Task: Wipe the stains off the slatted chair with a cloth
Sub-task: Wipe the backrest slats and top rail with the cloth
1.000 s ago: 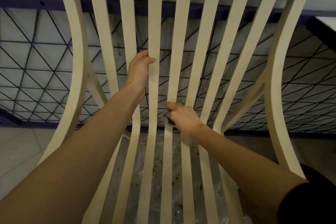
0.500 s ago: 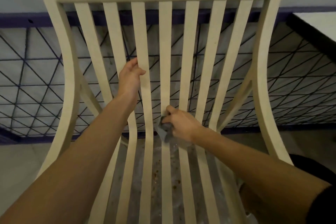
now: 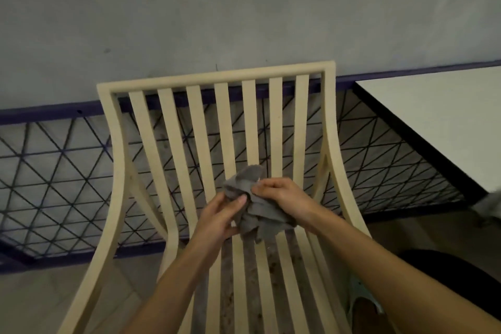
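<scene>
A: Where is the cloth (image 3: 257,209)?

B: Bunched between both hands, held over the middle slats (image 3: 226,127) where the chair (image 3: 217,76) bends from back to seat. The left hand (image 3: 222,214) curls round its lower folds. The right hand (image 3: 282,195) pinches its upper edge.

A: Is it wiping?

B: Seemingly not. The cloth looks lifted and is being regathered, so I judge this a pause between strokes.

A: What is done, what is left?

B: The upper slats look mostly pale and clean, though small marks are too faint to tell. Brown specks show between the seat slats, probably on the floor beneath. The seat and side rails probably remain
</scene>
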A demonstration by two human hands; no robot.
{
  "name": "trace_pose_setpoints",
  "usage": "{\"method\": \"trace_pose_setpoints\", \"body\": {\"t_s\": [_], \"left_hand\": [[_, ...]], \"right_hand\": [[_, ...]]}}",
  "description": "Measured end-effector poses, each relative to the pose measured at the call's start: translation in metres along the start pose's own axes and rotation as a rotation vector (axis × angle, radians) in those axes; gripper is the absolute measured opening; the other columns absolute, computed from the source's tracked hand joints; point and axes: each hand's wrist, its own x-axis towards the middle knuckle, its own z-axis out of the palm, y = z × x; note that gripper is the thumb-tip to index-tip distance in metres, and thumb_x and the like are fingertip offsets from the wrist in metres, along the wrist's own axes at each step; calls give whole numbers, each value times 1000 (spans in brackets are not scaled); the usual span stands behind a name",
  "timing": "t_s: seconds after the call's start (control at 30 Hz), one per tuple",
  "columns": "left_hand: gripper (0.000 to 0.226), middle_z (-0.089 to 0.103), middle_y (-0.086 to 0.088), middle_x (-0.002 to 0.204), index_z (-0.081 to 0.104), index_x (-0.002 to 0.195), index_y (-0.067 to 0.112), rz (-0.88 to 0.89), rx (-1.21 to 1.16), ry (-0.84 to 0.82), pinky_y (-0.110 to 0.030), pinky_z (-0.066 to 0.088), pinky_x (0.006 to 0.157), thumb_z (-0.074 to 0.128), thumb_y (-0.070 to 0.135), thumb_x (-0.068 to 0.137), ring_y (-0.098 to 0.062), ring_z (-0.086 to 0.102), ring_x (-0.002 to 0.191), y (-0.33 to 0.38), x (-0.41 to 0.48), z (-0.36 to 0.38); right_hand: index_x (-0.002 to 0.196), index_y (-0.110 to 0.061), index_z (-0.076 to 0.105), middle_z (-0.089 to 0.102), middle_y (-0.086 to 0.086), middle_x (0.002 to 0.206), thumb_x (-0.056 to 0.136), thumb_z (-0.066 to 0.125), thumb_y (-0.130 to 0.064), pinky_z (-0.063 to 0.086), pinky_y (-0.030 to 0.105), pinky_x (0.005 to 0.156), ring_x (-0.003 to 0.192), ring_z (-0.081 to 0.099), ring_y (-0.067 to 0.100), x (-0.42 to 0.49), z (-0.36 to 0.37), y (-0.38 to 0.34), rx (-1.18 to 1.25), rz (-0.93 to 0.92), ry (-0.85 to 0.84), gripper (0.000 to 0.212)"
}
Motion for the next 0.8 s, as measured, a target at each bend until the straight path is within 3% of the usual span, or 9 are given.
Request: {"method": "trace_pose_setpoints", "body": {"t_s": [0.13,0.23,0.33,0.5,0.6,0.7,0.8], "left_hand": [[25,75,-3,100,67,114,16,-59,51,47,-34,60,69,64,25,92,-19,73,89,-2,-33,10],[29,75,-8,103,68,115,14,-86,-6,59,-38,59,77,65,28,90,-24,72,93,-5,-59,9],[31,74,-8,107,67,117,15,-79,7,72,-44,57,87,64,29,90,-25,71,99,-7,-79,7],[16,72,-1,105,69,104,21,-74,11,209,-33,57,71,58,29,96,-18,68,98,0,-97,-2],[20,74,-4,101,70,105,14,-1,81,171,-28,57,72,56,26,96,-18,70,93,9,-106,-5],[23,75,-8,95,70,102,9,80,177,86,-29,58,75,56,26,96,-21,71,88,22,-110,-3],[19,75,-5,92,72,99,12,173,285,13,-32,58,79,60,26,94,-22,71,90,38,-111,1]], "right_hand": [[113,-5,70,72,15,107,96,55,-41,57,36,89,99,70,26,-45,4,0,208,114,-25,43],[116,-6,68,70,16,114,90,66,-36,49,47,101,109,66,30,-76,12,9,263,159,-129,40],[109,-2,70,72,16,107,87,70,-18,52,48,97,103,68,30,-93,17,19,112,116,-36,27],[99,-7,73,74,14,102,93,61,-18,55,33,79,93,71,25,-112,14,19,271,127,16,17],[95,-9,74,74,11,99,95,57,-16,54,29,76,92,70,21,-118,14,18,159,131,22,18],[86,-15,76,73,6,96,93,56,-13,49,40,92,99,66,25,-121,10,13,20,102,47,20],[88,-19,74,71,0,95,87,60,-11,45,38,93,101,62,22,-122,2,9,6,45,46,15]]}}
